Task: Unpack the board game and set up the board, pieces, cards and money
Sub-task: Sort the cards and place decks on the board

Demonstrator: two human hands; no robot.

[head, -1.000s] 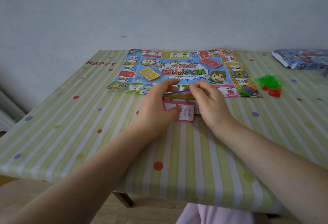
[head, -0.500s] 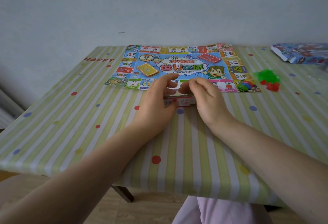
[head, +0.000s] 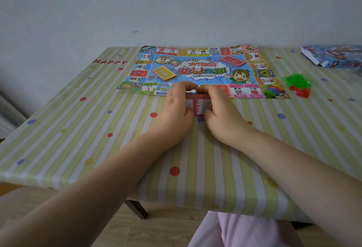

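Hands are meeting at the centre of the view over a stack of pink-edged cards (head: 198, 105), which is lying on the striped desk (head: 98, 129) just at the near edge of the game board (head: 201, 70). The left hand (head: 176, 107) is gripping the stack's left end, fingers (head: 186, 86) curling over its far edge and thumb pressing its near side. The right hand (head: 219, 109) is gripping the right end in the same manner, its fingers (head: 207, 90) curling over the top. The fingertips of both hands are nearly touching above the stack.

The board is lying unfolded and flat at 12 o'clock from the hands. On it are resting a yellow card deck (head: 164, 73) toward 11 o'clock, a red card deck (head: 232, 61) toward 1 o'clock, and a white die (head: 198, 68) near the middle. A cluster of coloured tokens (head: 273, 91) is sitting on the board's near right corner. Beside it, at 3 o'clock, green and red plastic pieces (head: 298, 86) are lying in a pile on the desk. The game box (head: 333, 58) is lying at 2 o'clock, near the desk's far right edge.
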